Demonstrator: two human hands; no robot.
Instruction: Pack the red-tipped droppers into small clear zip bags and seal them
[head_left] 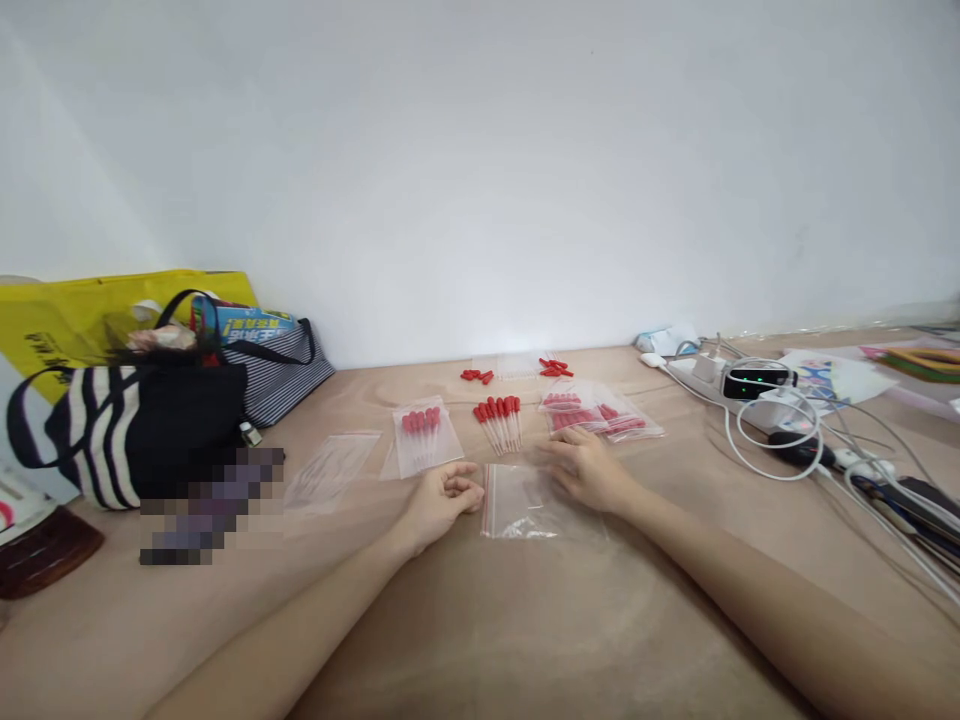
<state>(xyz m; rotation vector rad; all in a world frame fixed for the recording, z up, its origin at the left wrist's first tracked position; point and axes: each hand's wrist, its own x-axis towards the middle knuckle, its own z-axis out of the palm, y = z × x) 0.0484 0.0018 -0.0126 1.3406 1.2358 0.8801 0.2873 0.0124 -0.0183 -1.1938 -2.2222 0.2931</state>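
A clear zip bag [521, 505] lies flat between my hands, its red-edged seal toward the left. My left hand [442, 505] rests at that edge with its fingers curled; whether it pinches anything is too small to tell. Over the bag's right upper side is my right hand [589, 470], fingers apart and holding nothing visible. Several red-topped droppers [499, 420] are fanned out just beyond the bag. Left of them, a bag with droppers inside [426, 440] lies flat. Filled bags with red pieces [600, 412] lie behind my right hand.
Loose red caps [477, 376] and more red caps [556, 367] lie near the wall. Flat clear bags [334, 470] are at left, beside a black striped bag [172, 430]. A power strip [705, 372] with tangled cables and papers occupies the right.
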